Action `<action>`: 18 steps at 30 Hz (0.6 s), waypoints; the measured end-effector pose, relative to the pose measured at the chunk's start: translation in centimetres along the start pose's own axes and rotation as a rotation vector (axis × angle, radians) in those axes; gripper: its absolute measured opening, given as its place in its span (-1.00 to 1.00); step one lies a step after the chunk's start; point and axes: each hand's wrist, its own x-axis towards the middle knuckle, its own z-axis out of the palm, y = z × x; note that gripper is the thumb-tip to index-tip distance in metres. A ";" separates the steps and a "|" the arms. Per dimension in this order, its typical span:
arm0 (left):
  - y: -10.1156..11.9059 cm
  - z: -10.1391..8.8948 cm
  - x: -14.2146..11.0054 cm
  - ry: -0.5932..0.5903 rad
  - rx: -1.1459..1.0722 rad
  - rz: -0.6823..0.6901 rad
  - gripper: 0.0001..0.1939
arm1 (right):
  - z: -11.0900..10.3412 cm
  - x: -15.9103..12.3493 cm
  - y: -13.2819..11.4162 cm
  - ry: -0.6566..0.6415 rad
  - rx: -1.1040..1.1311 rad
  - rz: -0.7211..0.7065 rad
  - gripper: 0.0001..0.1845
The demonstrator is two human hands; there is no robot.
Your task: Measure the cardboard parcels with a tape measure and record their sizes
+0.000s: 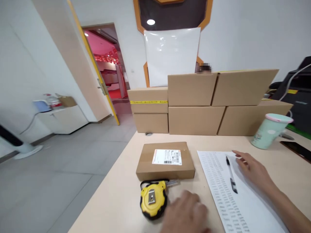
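My left hand is at the bottom edge, smeared by motion, just right of a yellow and black tape measure. Whether its fingers touch the tape measure I cannot tell. My right hand lies over the upper right part of a printed paper sheet, fingers loosely extended and holding nothing. Left of that hand, a black and clear pen rests on the sheet. Beyond the tape measure lies a flat cardboard box with a white shipping label on top.
Several stacked cardboard boxes form a wall along the table's back. A mint-green cup and a dark phone are at the right. Part of a person's head shows above the boxes. The table's left edge drops to grey floor.
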 end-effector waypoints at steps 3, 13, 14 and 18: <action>-5.1 -3.8 -4.2 0.134 -0.040 -0.267 -0.65 | -2.2 0.4 -2.8 0.045 0.031 -0.019 -0.61; -8.1 -2.7 -4.9 -0.123 -0.142 -0.511 -0.15 | -2.0 -4.3 -19.6 -0.554 0.395 -0.552 -0.72; -8.0 -2.3 -4.8 -0.095 -0.132 -0.500 -0.19 | -1.3 -5.0 -20.2 -0.590 0.406 -0.593 -0.70; -8.0 -2.6 -4.7 -0.007 -0.406 -0.528 -0.32 | 0.2 -6.1 -20.5 -0.590 0.459 -0.551 -0.61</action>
